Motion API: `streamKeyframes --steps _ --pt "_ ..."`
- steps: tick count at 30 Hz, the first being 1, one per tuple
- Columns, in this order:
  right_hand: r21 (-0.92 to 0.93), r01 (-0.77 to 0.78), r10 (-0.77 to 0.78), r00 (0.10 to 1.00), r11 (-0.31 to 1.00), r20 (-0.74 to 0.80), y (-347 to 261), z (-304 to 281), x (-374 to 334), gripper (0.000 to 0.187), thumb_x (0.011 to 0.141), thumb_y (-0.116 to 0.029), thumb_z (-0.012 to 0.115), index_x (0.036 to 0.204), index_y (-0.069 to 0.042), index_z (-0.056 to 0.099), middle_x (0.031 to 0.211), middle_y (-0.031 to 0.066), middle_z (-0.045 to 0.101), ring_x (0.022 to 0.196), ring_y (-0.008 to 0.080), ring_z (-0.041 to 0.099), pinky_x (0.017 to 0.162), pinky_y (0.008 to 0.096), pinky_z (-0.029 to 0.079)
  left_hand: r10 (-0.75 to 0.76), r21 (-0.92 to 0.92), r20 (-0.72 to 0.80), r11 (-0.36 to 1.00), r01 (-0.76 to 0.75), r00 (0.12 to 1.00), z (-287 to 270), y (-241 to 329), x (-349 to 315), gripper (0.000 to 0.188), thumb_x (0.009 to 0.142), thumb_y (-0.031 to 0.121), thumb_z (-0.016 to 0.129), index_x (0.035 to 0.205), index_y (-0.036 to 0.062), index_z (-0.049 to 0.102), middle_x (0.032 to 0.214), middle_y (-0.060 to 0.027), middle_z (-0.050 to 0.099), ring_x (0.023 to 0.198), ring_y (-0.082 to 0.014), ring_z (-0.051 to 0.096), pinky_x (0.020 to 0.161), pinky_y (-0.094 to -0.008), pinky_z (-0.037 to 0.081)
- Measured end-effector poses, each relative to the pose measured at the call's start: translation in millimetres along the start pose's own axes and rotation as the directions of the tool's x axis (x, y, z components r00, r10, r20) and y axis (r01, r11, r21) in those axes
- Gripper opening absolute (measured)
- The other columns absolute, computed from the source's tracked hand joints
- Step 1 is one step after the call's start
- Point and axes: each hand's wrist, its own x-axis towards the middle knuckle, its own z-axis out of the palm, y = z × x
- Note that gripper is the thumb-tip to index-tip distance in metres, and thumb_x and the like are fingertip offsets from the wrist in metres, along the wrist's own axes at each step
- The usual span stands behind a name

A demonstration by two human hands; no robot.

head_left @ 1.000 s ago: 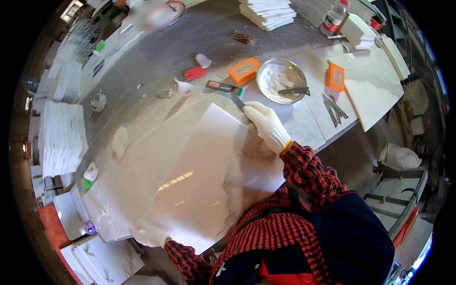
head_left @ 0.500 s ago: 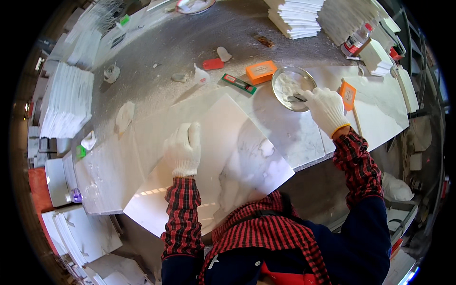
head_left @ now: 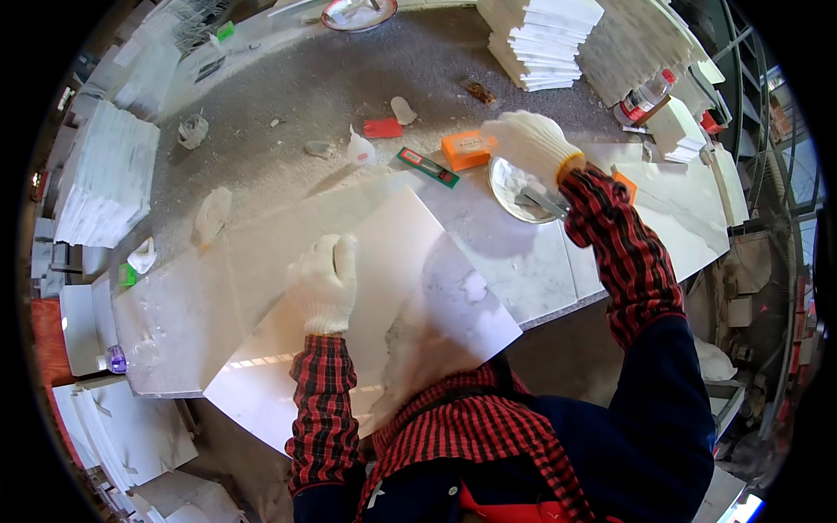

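Note:
A glossy white marble-patterned tile point(head_left: 384, 296) lies at an angle over the worktop, its near corner jutting past the front edge. My gloved left hand point(head_left: 324, 279) is closed at the tile's far left edge, thumb toward the far side; the fingers partly blend into the white surface. My gloved right hand point(head_left: 532, 144) reaches over the far rim of a metal bowl point(head_left: 499, 193), fingers stretched left beside an orange box point(head_left: 466, 150). Their tips are partly hidden. Inside the bowl is white paste, and a metal putty knife point(head_left: 545, 202) rests there, free of my hand.
A green box point(head_left: 427, 166), a red card point(head_left: 382, 128) and a white nozzle-shaped piece point(head_left: 360, 148) lie beyond the tile. Tile stacks stand at left point(head_left: 109, 179) and far right point(head_left: 545, 44). A plastic bottle point(head_left: 643, 98) is at right. Another orange box point(head_left: 624, 186) is partly behind my sleeve.
My right hand has let go of the putty knife, leaving it in the bowl, and moved left and away from me toward the orange box. My left hand stays on the tile. The view shifts slightly.

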Motion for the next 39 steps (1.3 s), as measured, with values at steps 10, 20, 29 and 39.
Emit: streamKeyframes --steps 10,20,29,39 --pt "0.343 0.128 -0.190 0.970 0.930 0.154 -4.3 23.4 45.1 0.063 0.079 -0.042 0.073 0.136 -0.019 0.059 0.123 0.0122 0.066 0.116 0.0377 0.064 0.093 0.0493 0.052 -0.030 -0.008 0.063 0.999 0.031 0.998 -9.6 5.3 6.3 0.023 0.099 0.031 0.063 0.088 0.0123 0.072 0.080 -0.0108 0.072 0.075 -0.0344 0.068 0.067 -0.0461 0.050" --pt "0.711 -0.113 0.053 0.993 0.694 0.106 -39.8 -7.2 53.7 0.072 0.095 -0.043 0.066 0.155 -0.010 0.044 0.146 0.0228 0.057 0.130 0.0331 0.060 0.108 0.0380 0.046 -0.023 -0.030 0.041 0.999 0.024 0.999 -13.5 0.7 5.4 0.025 0.099 0.032 0.065 0.086 0.0126 0.071 0.078 -0.0087 0.071 0.071 -0.0323 0.066 0.064 -0.0439 0.048" --pt "0.963 -0.101 0.233 0.972 0.250 0.041 -132.8 17.1 -35.2 0.062 0.109 -0.043 0.048 0.153 0.001 0.045 0.143 0.0150 0.061 0.136 0.0222 0.053 0.115 0.0340 0.036 -0.032 -0.026 0.039 0.999 0.033 0.999 -14.1 4.2 5.5 0.027 0.098 0.032 0.065 0.082 0.0114 0.068 0.074 -0.0095 0.068 0.069 -0.0325 0.065 0.062 -0.0454 0.046" --pt "0.861 -0.146 0.300 0.954 0.487 -0.008 -149.4 19.2 -25.3 0.054 0.107 -0.043 0.049 0.145 -0.004 0.054 0.127 0.0170 0.069 0.121 0.0303 0.063 0.105 0.0384 0.045 -0.026 -0.055 -0.040 0.998 0.024 0.999 -8.0 3.4 7.6 0.030 0.096 0.029 0.067 0.072 0.0100 0.065 0.067 -0.0107 0.065 0.062 -0.0337 0.063 0.057 -0.0448 0.047"
